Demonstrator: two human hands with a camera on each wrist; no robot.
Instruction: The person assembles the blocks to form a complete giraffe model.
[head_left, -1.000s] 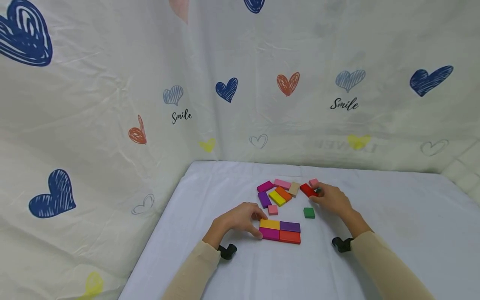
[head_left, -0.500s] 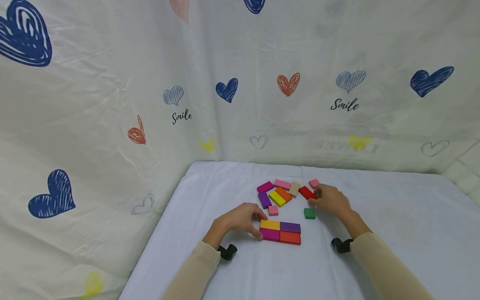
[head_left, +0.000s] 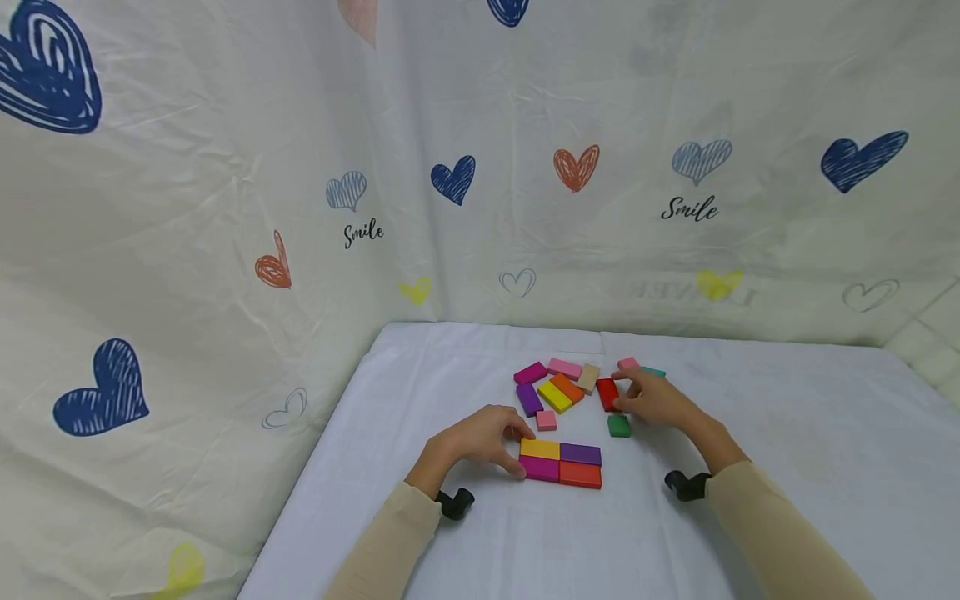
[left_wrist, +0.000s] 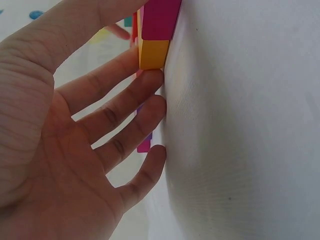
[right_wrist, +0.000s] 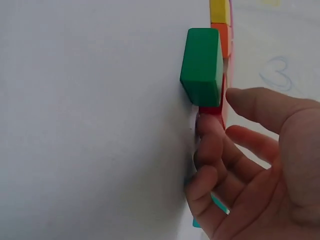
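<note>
In the head view my left hand [head_left: 480, 435] rests at the left end of a rectangle of flat blocks, its thumb by the magenta block [head_left: 539, 468] and fingertips by the yellow-orange block [head_left: 540, 449]. The left wrist view shows those fingers mostly straight, touching the block edges. A purple block [head_left: 580, 453] and an orange-red block [head_left: 580, 475] make up the right half. Farther back, my right hand [head_left: 660, 402] pinches a red block [head_left: 607, 394] between thumb and fingers. A green block [head_left: 618, 426] lies just nearer than it, large in the right wrist view.
Loose blocks lie behind the rectangle: a yellow block [head_left: 554, 397], an orange block [head_left: 567, 386], a purple block [head_left: 528, 399], a tan block [head_left: 588, 379] and several pinks and magentas. A teal block [head_left: 653, 372] sits behind my right hand. Printed cloth [head_left: 637, 242] hangs beyond the white table.
My right hand has turned the red block from slanted to nearly straight and brought it slightly nearer and left. The teal block now shows behind that hand. My left hand has stayed put.
</note>
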